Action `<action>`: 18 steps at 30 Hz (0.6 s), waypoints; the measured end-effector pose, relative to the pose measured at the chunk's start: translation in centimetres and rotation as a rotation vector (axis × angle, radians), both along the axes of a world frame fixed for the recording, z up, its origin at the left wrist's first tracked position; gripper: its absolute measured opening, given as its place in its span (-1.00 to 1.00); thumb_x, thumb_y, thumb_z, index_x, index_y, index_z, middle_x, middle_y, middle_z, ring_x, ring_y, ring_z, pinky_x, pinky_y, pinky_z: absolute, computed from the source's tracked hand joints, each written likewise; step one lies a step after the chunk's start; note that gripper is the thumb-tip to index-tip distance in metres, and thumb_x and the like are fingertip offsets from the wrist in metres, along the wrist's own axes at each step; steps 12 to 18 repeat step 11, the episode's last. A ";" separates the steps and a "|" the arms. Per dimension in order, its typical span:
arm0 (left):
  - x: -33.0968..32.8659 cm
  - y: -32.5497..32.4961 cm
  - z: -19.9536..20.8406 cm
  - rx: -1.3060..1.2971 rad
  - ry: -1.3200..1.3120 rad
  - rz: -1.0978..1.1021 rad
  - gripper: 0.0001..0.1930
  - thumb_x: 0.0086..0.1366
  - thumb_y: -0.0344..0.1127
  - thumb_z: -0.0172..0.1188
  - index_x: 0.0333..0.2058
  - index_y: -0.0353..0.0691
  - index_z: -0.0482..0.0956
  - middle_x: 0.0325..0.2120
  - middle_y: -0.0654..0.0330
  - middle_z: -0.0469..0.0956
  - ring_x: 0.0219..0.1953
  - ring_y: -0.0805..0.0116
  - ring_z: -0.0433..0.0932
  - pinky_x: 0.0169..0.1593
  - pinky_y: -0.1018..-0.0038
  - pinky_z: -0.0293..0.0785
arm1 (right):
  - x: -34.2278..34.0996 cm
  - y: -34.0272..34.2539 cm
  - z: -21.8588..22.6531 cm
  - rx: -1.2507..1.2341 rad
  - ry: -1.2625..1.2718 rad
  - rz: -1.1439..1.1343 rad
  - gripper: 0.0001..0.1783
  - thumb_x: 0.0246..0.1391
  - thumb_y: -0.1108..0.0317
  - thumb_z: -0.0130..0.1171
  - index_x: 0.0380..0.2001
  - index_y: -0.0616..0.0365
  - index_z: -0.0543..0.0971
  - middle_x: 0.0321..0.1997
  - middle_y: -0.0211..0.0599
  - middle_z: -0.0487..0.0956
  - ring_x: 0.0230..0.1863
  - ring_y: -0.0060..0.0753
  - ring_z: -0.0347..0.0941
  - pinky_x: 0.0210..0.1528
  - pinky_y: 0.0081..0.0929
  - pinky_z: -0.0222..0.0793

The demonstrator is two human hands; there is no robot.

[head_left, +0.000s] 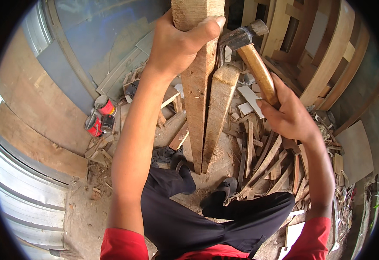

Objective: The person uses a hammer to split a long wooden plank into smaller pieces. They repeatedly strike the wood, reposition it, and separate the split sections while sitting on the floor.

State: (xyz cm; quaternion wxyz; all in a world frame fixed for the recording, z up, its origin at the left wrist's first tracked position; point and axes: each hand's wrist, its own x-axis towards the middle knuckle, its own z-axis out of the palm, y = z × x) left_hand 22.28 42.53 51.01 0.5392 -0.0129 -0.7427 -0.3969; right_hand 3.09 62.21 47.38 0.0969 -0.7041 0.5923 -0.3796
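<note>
My left hand point(178, 45) is wrapped around the upper part of a long wooden beam point(196, 97), its thumb lying across the near face. The beam stands upright with its foot on the floor between my feet. A shorter wooden post point(219, 102) leans close along its right side, with a narrow dark gap between the two that widens toward the top. In my right hand point(289, 112) is a claw hammer point(256, 65), gripped low on its wooden handle. The hammer's claw points down at the gap, by the post's top; whether it touches the wood I cannot tell.
Scrap wood strips point(265, 160) lie heaped on the floor to the right. Wooden frames point(328, 56) lean at the back right. Red paint cans point(94, 125) stand by the left wall boards point(42, 95). Corrugated metal sheet point(33, 195) is at the lower left.
</note>
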 end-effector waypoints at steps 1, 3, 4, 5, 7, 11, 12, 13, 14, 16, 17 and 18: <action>0.4 0.9 0.2 -0.021 -0.051 0.110 -0.45 0.18 -0.02 0.30 -0.01 -0.34 0.50 -0.21 0.16 0.58 -0.21 0.39 0.57 -0.10 0.45 0.49 | 0.1 0.7 1.0 0.045 -0.031 0.006 -0.68 0.10 0.51 0.13 -0.09 0.30 0.33 -0.44 -0.20 0.43 -0.39 -0.46 0.34 -0.31 -0.41 0.31; 0.8 1.3 0.2 0.002 -0.078 0.131 -0.41 0.17 0.02 0.28 0.00 -0.38 0.50 -0.17 0.10 0.59 -0.15 0.36 0.57 -0.04 0.43 0.47 | -1.7 0.6 0.6 0.005 -0.051 0.117 -0.71 0.13 0.50 0.15 -0.10 0.28 0.36 -0.42 -0.37 0.44 -0.37 -0.56 0.33 -0.33 -0.45 0.28; 1.2 1.3 0.3 0.046 -0.050 0.048 -0.38 0.14 0.05 0.31 -0.01 -0.38 0.51 -0.17 0.09 0.59 -0.13 0.35 0.57 -0.02 0.44 0.47 | -2.2 1.0 1.9 0.117 0.007 0.061 -0.72 0.14 0.47 0.18 -0.12 0.28 0.38 -0.49 -0.37 0.43 -0.43 -0.56 0.35 -0.38 -0.43 0.28; 1.7 1.1 0.3 0.085 -0.026 -0.028 -0.36 0.12 0.08 0.34 -0.02 -0.39 0.53 -0.16 0.07 0.60 -0.11 0.34 0.56 -0.01 0.44 0.47 | -2.8 1.3 2.9 0.227 0.070 0.014 -0.73 0.14 0.45 0.21 -0.14 0.27 0.40 -0.55 -0.37 0.43 -0.48 -0.56 0.38 -0.43 -0.41 0.28; 2.9 0.2 -0.5 0.187 0.068 -0.132 -0.47 0.09 -0.01 0.34 -0.11 -0.35 0.60 -0.27 0.15 0.61 -0.23 0.36 0.60 -0.12 0.45 0.50 | -3.3 1.7 1.8 0.245 0.252 -0.025 -0.71 0.15 0.39 0.26 -0.16 0.27 0.41 -0.64 -0.34 0.40 -0.57 -0.52 0.35 -0.50 -0.38 0.26; 3.4 -1.4 -0.5 0.189 0.176 0.158 -0.44 0.17 -0.02 0.30 -0.02 -0.39 0.56 -0.23 0.10 0.64 -0.21 0.34 0.62 -0.06 0.46 0.53 | -1.8 2.9 -6.4 0.359 0.108 -0.018 -0.50 0.16 0.14 0.32 0.04 0.23 0.48 -0.34 -0.13 0.64 -0.37 -0.46 0.55 -0.31 -0.43 0.48; 3.4 -1.4 -0.5 0.189 0.176 0.158 -0.44 0.17 -0.02 0.30 -0.02 -0.39 0.56 -0.23 0.10 0.64 -0.21 0.34 0.62 -0.06 0.46 0.53 | -1.8 2.9 -6.4 0.359 0.108 -0.018 -0.50 0.16 0.14 0.32 0.04 0.23 0.48 -0.34 -0.13 0.64 -0.37 -0.46 0.55 -0.31 -0.43 0.48; 3.4 -1.4 -0.5 0.189 0.176 0.158 -0.44 0.17 -0.02 0.30 -0.02 -0.39 0.56 -0.23 0.10 0.64 -0.21 0.34 0.62 -0.06 0.46 0.53 | -1.8 2.9 -6.4 0.359 0.108 -0.018 -0.50 0.16 0.14 0.32 0.04 0.23 0.48 -0.34 -0.13 0.64 -0.37 -0.46 0.55 -0.31 -0.43 0.48; 3.4 -1.4 -0.5 0.189 0.176 0.158 -0.44 0.17 -0.02 0.30 -0.02 -0.39 0.56 -0.23 0.10 0.64 -0.21 0.34 0.62 -0.06 0.46 0.53 | -1.8 2.9 -6.4 0.359 0.108 -0.018 -0.50 0.16 0.14 0.32 0.04 0.23 0.48 -0.34 -0.13 0.64 -0.37 -0.46 0.55 -0.31 -0.43 0.48; 3.4 -1.4 -0.5 0.189 0.176 0.158 -0.44 0.17 -0.02 0.30 -0.02 -0.39 0.56 -0.23 0.10 0.64 -0.21 0.34 0.62 -0.06 0.46 0.53 | -1.8 2.9 -6.4 0.359 0.108 -0.018 -0.50 0.16 0.14 0.32 0.04 0.23 0.48 -0.34 -0.13 0.64 -0.37 -0.46 0.55 -0.31 -0.43 0.48; 3.4 -1.4 -0.5 0.189 0.176 0.158 -0.44 0.17 -0.02 0.30 -0.02 -0.39 0.56 -0.23 0.10 0.64 -0.21 0.34 0.62 -0.06 0.46 0.53 | -1.8 2.9 -6.4 0.359 0.108 -0.018 -0.50 0.16 0.14 0.32 0.04 0.23 0.48 -0.34 -0.13 0.64 -0.37 -0.46 0.55 -0.31 -0.43 0.48; 3.4 -1.4 -0.5 0.189 0.176 0.158 -0.44 0.17 -0.02 0.30 -0.02 -0.39 0.56 -0.23 0.10 0.64 -0.21 0.34 0.62 -0.06 0.46 0.53 | -1.8 2.9 -6.4 0.359 0.108 -0.018 -0.50 0.16 0.14 0.32 0.04 0.23 0.48 -0.34 -0.13 0.64 -0.37 -0.46 0.55 -0.31 -0.43 0.48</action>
